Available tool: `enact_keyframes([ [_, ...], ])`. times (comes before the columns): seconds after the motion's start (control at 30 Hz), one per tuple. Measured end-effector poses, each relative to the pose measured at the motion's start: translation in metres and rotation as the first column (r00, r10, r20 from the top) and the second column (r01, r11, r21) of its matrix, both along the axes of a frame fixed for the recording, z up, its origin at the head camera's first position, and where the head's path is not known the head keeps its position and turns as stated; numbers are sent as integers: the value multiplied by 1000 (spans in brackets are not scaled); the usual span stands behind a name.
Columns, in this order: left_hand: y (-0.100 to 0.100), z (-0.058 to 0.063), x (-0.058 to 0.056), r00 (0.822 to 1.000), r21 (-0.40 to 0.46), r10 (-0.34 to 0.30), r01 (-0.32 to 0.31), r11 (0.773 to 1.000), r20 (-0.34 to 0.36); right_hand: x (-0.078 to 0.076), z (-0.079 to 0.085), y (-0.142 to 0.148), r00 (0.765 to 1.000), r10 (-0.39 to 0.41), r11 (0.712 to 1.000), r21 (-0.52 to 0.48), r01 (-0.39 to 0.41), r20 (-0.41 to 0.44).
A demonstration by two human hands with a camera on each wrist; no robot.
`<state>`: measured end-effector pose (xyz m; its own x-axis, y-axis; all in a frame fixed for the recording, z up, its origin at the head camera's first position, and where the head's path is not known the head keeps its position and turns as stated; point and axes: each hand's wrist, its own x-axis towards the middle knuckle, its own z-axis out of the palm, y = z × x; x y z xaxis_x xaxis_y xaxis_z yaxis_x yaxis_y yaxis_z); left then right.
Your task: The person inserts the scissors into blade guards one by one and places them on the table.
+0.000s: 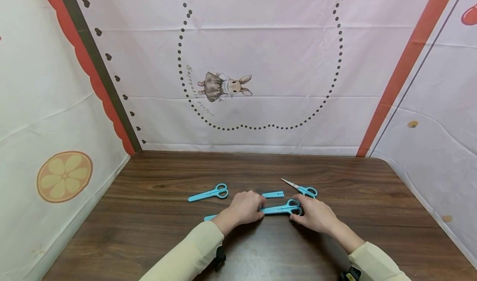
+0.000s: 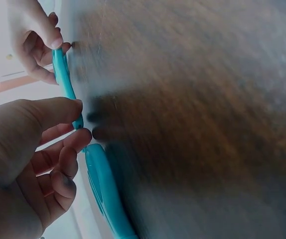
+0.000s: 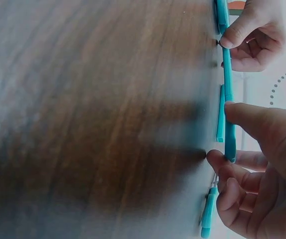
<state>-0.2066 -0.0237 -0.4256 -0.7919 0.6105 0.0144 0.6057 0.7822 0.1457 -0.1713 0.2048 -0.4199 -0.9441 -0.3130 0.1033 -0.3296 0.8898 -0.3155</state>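
A pair of light-blue scissors [image 1: 276,210], its blades covered by a matching sheath, lies level between both hands. My left hand [image 1: 246,207] pinches the sheath's tip end between thumb and fingers. At the other end, my right hand [image 1: 315,213] grips the handle loops, thumb on the near side as the right wrist view shows. Another light-blue piece [image 1: 210,217] sticks out from under my left wrist; in the left wrist view a scissor handle [image 2: 103,189] shows just below that hand. Beyond the held pair lies a loose sheath [image 1: 273,194].
Unsheathed scissors [image 1: 306,191] lie behind my right hand, blades pointing up and left. Farther left on the brown wooden table [image 1: 156,231] rests another sheathed pair [image 1: 208,193]. A printed cloth [image 1: 261,66] hangs along the table's back edge and sides.
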Motion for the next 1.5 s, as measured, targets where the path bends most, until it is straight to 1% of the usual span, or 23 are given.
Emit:
enact_keyframes([
  [0.27, 1, 1, -1, 1000, -4, 11, -11, 1000, 8, 0, 1, 0, 1000, 21, 1000, 6, -21, -1],
  [0.43, 2, 2, -1, 1000, -10, 17, -17, 1000, 4, 1, 1, 1, 1000, 15, 1000, 8, -15, -2],
  [0.73, 3, 3, -2, 999, -17, 29, -29, 999, 30, 1, -1, 1, 1000, 5, 1000, 23, -5, -3],
  [0.97, 4, 1, -3, 999, -11, 30, -30, 1000, 18, 2, -5, 1, 1000, -5, 999, 33, 5, -2],
  [1.2, 3, 1, -2, 1000, 6, 28, -28, 1000, 8, 2, -8, 1, 1000, -11, 999, 39, 12, -23],
  [1.5, 3, 1, -2, 999, -1, 30, -30, 1000, 12, 3, -8, 1, 1000, -13, 999, 31, 13, -8],
])
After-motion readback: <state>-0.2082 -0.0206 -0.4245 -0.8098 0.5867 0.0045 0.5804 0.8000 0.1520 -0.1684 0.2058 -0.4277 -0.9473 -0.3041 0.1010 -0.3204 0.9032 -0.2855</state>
